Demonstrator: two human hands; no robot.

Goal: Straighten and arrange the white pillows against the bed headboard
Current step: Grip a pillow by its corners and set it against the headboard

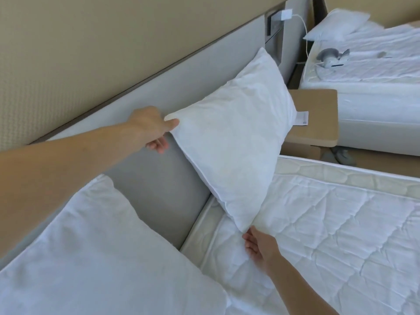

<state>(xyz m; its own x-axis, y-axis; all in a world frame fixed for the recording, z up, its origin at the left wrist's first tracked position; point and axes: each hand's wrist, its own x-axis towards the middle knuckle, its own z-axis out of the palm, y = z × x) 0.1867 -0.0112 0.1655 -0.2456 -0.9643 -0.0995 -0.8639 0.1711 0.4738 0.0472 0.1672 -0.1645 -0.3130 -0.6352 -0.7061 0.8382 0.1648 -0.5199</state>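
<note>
A white pillow leans upright against the grey headboard, with a small label at its right edge. My left hand pinches its upper left corner, thumb on the front. My right hand lies open with relaxed fingers on the quilted mattress, just below the pillow's bottom corner, fingertips almost touching it. A second white pillow lies against the headboard at the lower left, apart from the first.
A tan bedside table stands to the right of the pillow. Beyond it is another bed with a white pillow and a small grey object. A white charger with a cable hangs from the wall panel.
</note>
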